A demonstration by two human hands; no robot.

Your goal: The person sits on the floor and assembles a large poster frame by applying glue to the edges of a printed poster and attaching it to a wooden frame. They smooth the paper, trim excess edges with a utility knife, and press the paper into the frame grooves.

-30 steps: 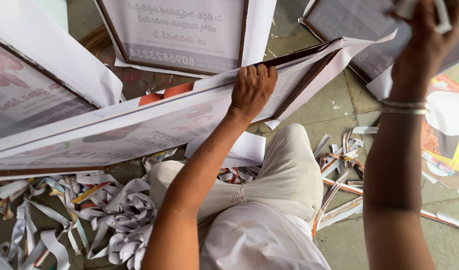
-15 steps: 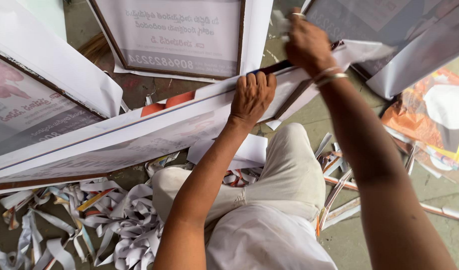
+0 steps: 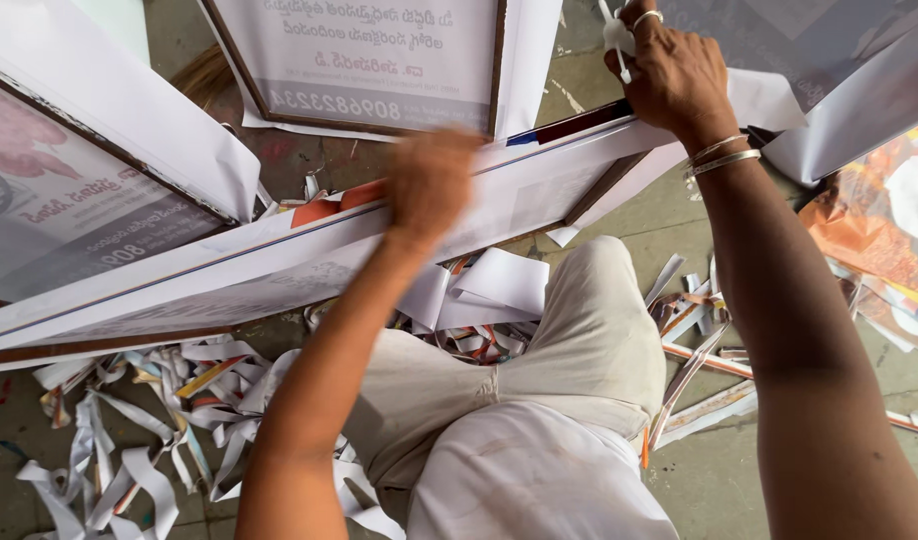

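A long wood-framed banner wrapped in white paper lies tilted across my lap, seen nearly edge-on. My left hand is motion-blurred on its upper edge near the middle, fingers curled over the paper; how firmly it grips is unclear. My right hand, with bangles on the wrist, clasps the banner's far right end, and a small white scrap sticks out between its fingers. I sit with my knee in light trousers under the frame.
Another framed printed banner leans at the top, and a third at the left. Several cut paper strips litter the concrete floor at lower left, more strips at the right. An orange printed sheet lies far right.
My right hand came down from the upper right and took hold of the banner's far end. My left hand slid left along the top edge and is now blurred.
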